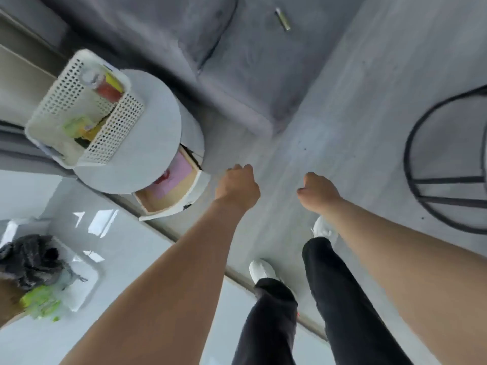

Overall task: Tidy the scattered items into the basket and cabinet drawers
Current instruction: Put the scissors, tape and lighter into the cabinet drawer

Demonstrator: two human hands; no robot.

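Note:
A round white cabinet (pixel 158 133) stands at left with a white perforated basket (pixel 116 133) on top, holding a bottle and several packets. One cabinet drawer (pixel 195 189) is pulled out, with a pink sheet (pixel 172 177) lying inside. My left hand (pixel 237 187) hangs just right of the drawer front, fingers curled, holding nothing that I can see. My right hand (pixel 317 192) hovers over the floor further right, fingers also curled and nothing visible in it. A small gold-coloured tube (pixel 283 19) lies on the grey sofa seat at the top.
A grey sofa (pixel 237 83) fills the top middle. A black wire-frame stool (pixel 448 167) stands at right. At lower left a white bin (pixel 79 280) holds a dark bag and green scraps. My legs in dark trousers and white shoes (pixel 263 271) are on the floor below.

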